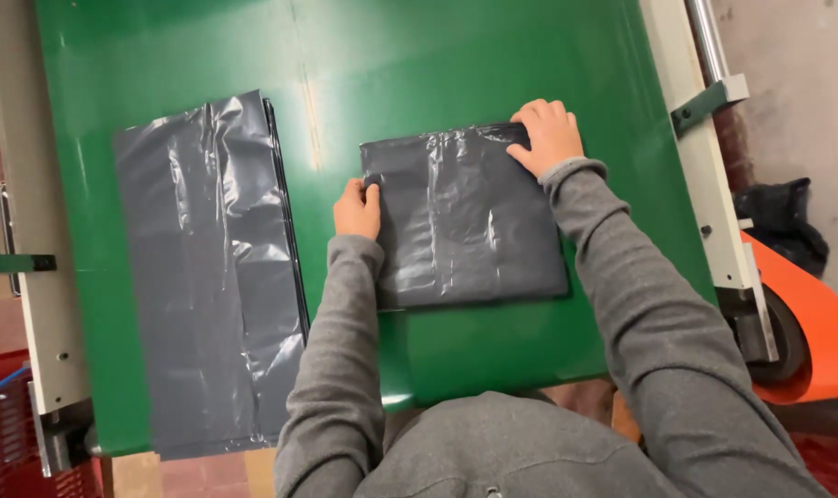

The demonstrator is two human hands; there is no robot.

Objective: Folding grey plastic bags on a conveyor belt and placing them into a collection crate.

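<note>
Left hand: the left hand (357, 208) rests at the left edge of the folded bag (465, 217), fingers curled and pinching the plastic near its upper left corner.
Right hand: the right hand (548, 136) lies flat on the bag's upper right corner, fingers bent over the top edge, pressing down rather than gripping.
Folded bag: a dark grey plastic rectangle, lying flat in the middle of the green table (456, 65), slightly turned so its right edge slants; its bottom edge sits well short of the table's near edge.
Flat stack: a long stack of bags (212, 277) of the same grey plastic lies to the left, its near end overhanging the table's near edge; its right edge shows several layers.
Gap: a bare green strip runs between the stack and the folded bag, where the left forearm lies.
Open room: bare green surface above both bags and to the right of the folded one, up to the pale side rail (705, 184).
Off the table: an orange guard (811, 323) beyond the rail at right.
</note>
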